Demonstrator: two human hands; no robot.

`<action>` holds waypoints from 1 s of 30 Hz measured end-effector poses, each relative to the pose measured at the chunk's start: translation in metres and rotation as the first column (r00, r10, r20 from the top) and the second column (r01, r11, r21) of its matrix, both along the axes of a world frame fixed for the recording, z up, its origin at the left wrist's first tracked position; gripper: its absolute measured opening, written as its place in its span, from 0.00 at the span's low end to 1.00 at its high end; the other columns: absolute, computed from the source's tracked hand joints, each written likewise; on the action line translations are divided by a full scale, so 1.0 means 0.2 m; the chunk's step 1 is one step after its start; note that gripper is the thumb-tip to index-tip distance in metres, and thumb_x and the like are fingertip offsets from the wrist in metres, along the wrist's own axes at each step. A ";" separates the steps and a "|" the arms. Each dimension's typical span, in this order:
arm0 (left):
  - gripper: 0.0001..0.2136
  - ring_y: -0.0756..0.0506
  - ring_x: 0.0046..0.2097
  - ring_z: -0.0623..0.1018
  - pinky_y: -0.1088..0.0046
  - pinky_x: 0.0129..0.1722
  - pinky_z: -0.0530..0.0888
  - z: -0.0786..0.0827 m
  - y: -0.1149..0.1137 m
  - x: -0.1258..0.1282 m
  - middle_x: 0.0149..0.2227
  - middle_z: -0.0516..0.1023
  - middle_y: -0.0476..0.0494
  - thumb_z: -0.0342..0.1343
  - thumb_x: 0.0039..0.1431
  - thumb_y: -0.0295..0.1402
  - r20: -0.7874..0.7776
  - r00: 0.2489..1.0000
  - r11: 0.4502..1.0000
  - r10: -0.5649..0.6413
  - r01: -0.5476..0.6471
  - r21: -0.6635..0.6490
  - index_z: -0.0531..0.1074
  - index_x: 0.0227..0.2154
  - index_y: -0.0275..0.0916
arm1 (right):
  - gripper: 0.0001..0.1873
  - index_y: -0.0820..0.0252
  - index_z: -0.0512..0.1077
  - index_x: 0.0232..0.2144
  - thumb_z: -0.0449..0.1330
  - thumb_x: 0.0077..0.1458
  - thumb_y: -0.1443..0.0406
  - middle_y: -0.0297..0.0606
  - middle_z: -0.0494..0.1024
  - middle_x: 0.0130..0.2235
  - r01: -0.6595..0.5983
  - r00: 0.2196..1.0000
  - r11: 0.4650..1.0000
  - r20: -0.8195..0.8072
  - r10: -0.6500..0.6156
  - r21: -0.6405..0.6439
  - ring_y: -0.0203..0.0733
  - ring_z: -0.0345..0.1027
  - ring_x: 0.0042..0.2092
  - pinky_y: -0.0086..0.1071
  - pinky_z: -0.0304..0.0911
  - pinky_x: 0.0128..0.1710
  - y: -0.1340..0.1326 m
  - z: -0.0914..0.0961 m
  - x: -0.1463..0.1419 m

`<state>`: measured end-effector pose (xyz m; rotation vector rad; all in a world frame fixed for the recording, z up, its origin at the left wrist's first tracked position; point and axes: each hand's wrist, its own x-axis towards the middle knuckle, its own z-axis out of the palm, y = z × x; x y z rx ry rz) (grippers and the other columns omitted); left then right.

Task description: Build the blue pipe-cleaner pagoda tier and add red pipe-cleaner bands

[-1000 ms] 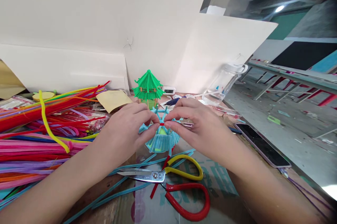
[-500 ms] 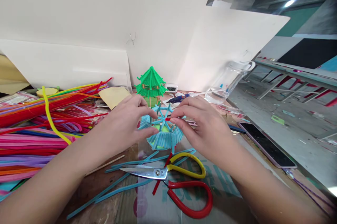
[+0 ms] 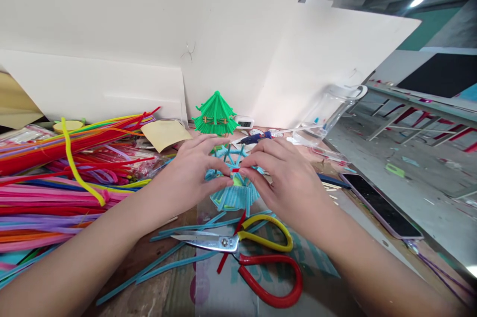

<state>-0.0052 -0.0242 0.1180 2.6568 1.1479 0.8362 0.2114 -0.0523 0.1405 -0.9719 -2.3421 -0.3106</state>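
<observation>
A short red piece of pipe cleaner (image 3: 235, 170) lies between my hands, above the light-blue pipe-cleaner structure (image 3: 233, 198). That structure is round, with spokes, short upright posts and a skirt of strips around its side. My right hand (image 3: 283, 170) pinches the red piece's right end between thumb and forefinger. The thumb and forefinger of my left hand (image 3: 199, 170) close in on its left end. Both hands partly cover the blue structure. Scissors (image 3: 223, 243) with one yellow and one red handle lie open just in front, on loose blue strips (image 3: 179, 262) and a red strip (image 3: 223, 260).
Bundles of coloured pipe cleaners (image 3: 44, 202) fill the left side. A green roofed model (image 3: 216, 116) stands behind, near a glue gun (image 3: 255, 137) and a small white digital display (image 3: 246, 122). To the right are a clear jug (image 3: 324, 113) and a phone (image 3: 382, 205).
My left thumb and forefinger have moved right and closer together, up to the red piece. My right hand stays on it. The view has shifted slightly.
</observation>
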 end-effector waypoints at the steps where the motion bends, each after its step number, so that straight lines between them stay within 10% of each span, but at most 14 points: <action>1: 0.06 0.35 0.68 0.64 0.43 0.67 0.60 0.00 0.00 0.00 0.65 0.70 0.42 0.63 0.62 0.40 0.000 1.000 1.000 -0.002 0.002 0.002 0.84 0.36 0.47 | 0.08 0.62 0.76 0.34 0.58 0.66 0.69 0.43 0.77 0.38 0.000 1.000 1.000 0.003 0.000 0.000 0.49 0.66 0.41 0.41 0.59 0.40 0.00 0.00 0.00; 30: 0.07 0.34 0.66 0.67 0.42 0.66 0.62 0.00 0.00 0.00 0.63 0.72 0.42 0.62 0.62 0.41 -0.003 1.000 1.000 -0.005 0.005 0.029 0.83 0.37 0.48 | 0.09 0.62 0.79 0.39 0.58 0.67 0.67 0.43 0.80 0.41 0.011 0.997 1.000 -0.074 -0.012 -0.019 0.47 0.71 0.44 0.40 0.62 0.45 0.00 0.07 0.06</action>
